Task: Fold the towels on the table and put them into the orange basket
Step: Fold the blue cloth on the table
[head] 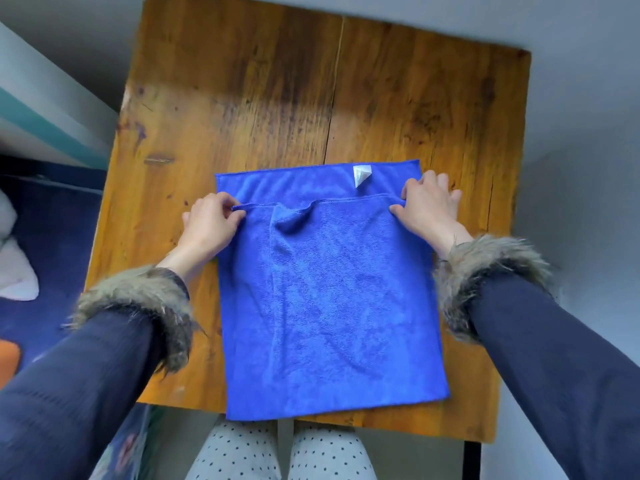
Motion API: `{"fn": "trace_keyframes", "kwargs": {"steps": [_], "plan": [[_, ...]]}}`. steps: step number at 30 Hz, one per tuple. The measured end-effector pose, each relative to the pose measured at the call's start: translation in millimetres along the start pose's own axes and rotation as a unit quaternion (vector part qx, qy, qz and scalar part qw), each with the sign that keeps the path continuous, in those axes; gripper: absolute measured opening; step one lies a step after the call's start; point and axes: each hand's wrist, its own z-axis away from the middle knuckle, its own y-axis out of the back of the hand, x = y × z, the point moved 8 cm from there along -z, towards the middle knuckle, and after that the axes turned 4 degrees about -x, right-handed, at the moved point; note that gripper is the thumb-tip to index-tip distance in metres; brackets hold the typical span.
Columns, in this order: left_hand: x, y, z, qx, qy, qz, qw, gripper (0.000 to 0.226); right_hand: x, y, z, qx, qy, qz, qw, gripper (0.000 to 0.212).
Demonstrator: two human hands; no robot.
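Note:
A blue towel (pixel 329 299) lies on the wooden table (pixel 277 98), doubled over, its upper layer ending short of the lower layer's far edge. A white label (pixel 361 174) shows on the lower layer. My left hand (pixel 211 223) pinches the upper layer's left corner. My right hand (pixel 427 206) holds the upper layer's right corner, thumb under the hem and fingers spread over it. A small fold puckers the hem between my hands. An orange patch (pixel 8 358) at the far left edge may be the basket; I cannot tell.
The towel's near edge hangs slightly over the table's front edge, above my knees. Dark blue floor covering (pixel 52 220) and white cloth (pixel 14 271) lie to the left of the table. A grey wall stands behind and to the right.

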Motion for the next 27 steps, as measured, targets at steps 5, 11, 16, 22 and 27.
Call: {"fn": "trace_keyframes", "kwargs": {"steps": [5,11,16,22,27], "plan": [[1.4,11.2,15.3,0.017,-0.023,0.162,0.986,0.006,7.8,-0.5,6.5,-0.008,0.021,-0.028,0.999,0.044],[0.5,13.8,27.0,0.02,-0.046,0.26,0.964,0.01,26.2,-16.2,3.9,-0.047,-0.062,-0.286,0.955,0.049],[6.1,11.8,22.3,0.007,-0.037,0.253,0.967,0.014,29.2,-24.8,0.0,-0.06,-0.119,-0.418,0.899,0.042],[22.7,41.4,29.4,0.056,-0.086,0.326,0.94,0.021,46.3,13.6,0.4,0.035,-0.074,-0.499,0.863,0.029],[-6.4,50.7,3.2,0.138,-0.03,0.292,0.946,0.011,51.3,33.0,-16.4,0.106,-0.054,-0.45,0.885,0.011]]}}
